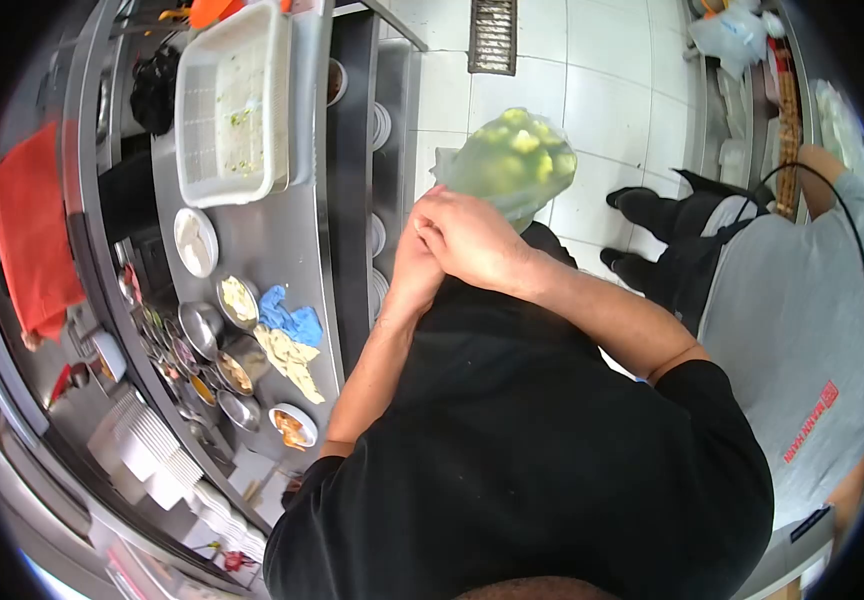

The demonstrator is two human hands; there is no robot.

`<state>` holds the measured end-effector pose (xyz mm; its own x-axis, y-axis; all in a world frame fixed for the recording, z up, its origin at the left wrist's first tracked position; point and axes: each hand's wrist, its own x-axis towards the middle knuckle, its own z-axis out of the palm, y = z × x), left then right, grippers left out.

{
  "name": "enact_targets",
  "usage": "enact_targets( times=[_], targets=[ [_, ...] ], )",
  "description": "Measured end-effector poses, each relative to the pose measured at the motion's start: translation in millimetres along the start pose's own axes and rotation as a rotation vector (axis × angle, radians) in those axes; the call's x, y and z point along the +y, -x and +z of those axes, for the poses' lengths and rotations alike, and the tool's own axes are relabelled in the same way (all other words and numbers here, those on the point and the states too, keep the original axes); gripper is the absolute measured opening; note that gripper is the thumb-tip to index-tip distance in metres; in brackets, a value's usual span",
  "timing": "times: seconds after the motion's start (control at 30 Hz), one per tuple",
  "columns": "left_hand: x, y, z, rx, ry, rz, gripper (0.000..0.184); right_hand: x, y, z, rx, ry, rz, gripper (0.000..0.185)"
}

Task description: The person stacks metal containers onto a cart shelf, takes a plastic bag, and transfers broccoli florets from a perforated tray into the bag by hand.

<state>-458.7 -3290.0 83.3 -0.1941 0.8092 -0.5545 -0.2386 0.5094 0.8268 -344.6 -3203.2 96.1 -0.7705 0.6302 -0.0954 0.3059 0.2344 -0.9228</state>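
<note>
A clear plastic bag (522,165) bulges with green and pale yellow vegetable pieces, whose kind I cannot make out through the film. It hangs over the floor in front of my body. My left hand (416,262) is closed at the gathered end of the bag. My right hand (477,238) lies against and partly over the left, its fingers curled at the same end. The gathered plastic is mostly hidden between the two hands.
To the left runs a steel counter (262,230) with a white plastic basket (284,110), several metal bowls (200,328), a blue cloth (290,318) and a cream cloth (290,360). Plates sit on the shelf below. A person in a grey shirt (787,330) stands close on the right.
</note>
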Motion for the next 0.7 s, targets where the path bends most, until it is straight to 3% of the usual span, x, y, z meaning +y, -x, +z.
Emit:
enact_targets(
  times=[0.17,0.3,0.33,0.43,0.5,0.57,0.67,0.7],
  targets=[
    [-21.7,-27.7,17.4,-0.072,-0.097,0.041,0.051,18.4,17.2,-12.0,0.064,-0.144,0.134,0.01],
    [-37.4,-37.4,11.9,0.018,-0.106,-0.044,0.028,38.1,13.1,-18.4,0.122,-0.09,-0.059,0.011],
    [-39.4,-37.2,9.9,0.032,-0.122,-0.078,0.024,41.2,12.5,-21.5,0.021,-0.107,0.037,0.015],
    [-39.2,-37.6,1.5,0.07,-0.172,-0.154,0.019,57.3,1.7,-35.6,0.004,-0.101,0.198,0.021],
    [-39.4,-38.5,-22.1,-0.012,-0.17,-0.229,0.023,135.2,-13.9,-26.2,0.449,-0.225,0.247,0.021],
    [-31.9,-36.8,-25.3,0.037,-0.158,-0.209,0.026,229.4,-11.9,-12.0,0.434,-0.208,0.459,0.044],
    [-19.4,-41.9,-35.1,0.064,-0.123,-0.183,0.026,328.2,6.8,22.7,0.243,-0.369,0.926,0.069],
    [-20.6,-46.4,-38.5,0.104,-0.107,-0.172,0.026,333.9,3.3,34.5,0.145,-0.655,0.995,0.075]
  ],
)
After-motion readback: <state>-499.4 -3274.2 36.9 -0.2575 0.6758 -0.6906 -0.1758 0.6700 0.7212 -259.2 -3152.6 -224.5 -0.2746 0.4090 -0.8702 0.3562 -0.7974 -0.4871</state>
